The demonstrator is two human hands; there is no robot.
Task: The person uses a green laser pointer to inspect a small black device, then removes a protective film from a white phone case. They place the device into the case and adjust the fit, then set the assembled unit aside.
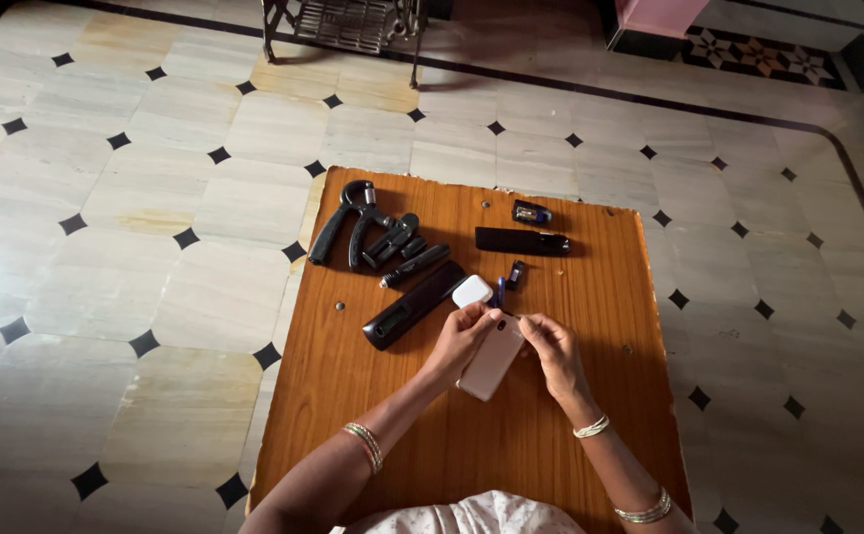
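Bare forearms — thin metal bangles on both wrists, pale patterned garment.

A small rectangular greyish display window is showing on the near end of a long black remote-like device [414, 305] that is lying slantwise on the wooden table [610, 297], and no packages, labels or signs are showing anywhere else.

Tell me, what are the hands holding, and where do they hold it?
Both hands hold a white flat phone-shaped thing at its top end: left hand on the left edge, right hand on the right.
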